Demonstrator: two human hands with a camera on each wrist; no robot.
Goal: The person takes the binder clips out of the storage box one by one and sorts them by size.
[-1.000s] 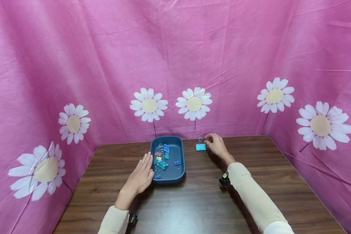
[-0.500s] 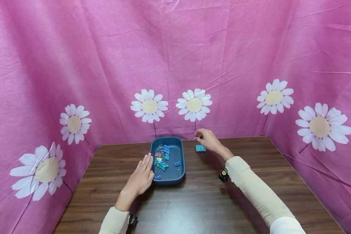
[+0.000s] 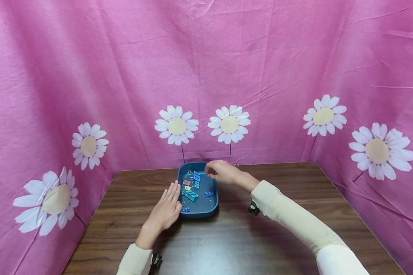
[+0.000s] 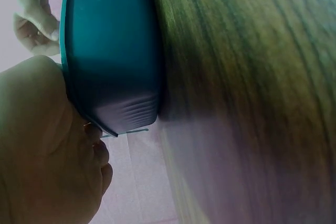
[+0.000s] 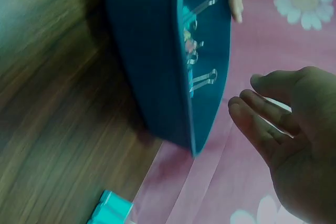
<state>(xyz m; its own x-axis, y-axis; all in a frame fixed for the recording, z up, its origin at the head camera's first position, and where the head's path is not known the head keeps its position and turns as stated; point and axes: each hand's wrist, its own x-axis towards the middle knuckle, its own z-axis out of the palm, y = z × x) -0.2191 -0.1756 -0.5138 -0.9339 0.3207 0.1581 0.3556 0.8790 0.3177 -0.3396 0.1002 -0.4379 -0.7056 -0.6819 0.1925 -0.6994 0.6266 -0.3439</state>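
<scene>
A dark blue tray (image 3: 197,214) holds several binder clips: a large teal clip (image 3: 191,195), a blue clip (image 3: 196,176), a small pink clip (image 3: 186,182) and others. My left hand (image 3: 164,208) rests along the tray's left rim with straight fingers. Above the back right of the tray is my right hand (image 3: 223,172), its fingers loosely bent. The right wrist view shows nothing between the right thumb and fingers (image 5: 257,124). Right of the tray, a turquoise binder clip (image 5: 111,208) stands on the table; in the head view the right hand and wrist hide most of it.
The brown wooden table (image 3: 268,244) ends at its back edge just behind the tray. A pink curtain (image 3: 275,76) with daisy prints surrounds the back and both sides. A small blue clip (image 3: 209,193) lies apart inside the tray, toward the right wall.
My right hand passes from beside the turquoise clip, across its wire handles, leftward to above the tray. The clip stays on the table. My left hand keeps its place on the rim.
</scene>
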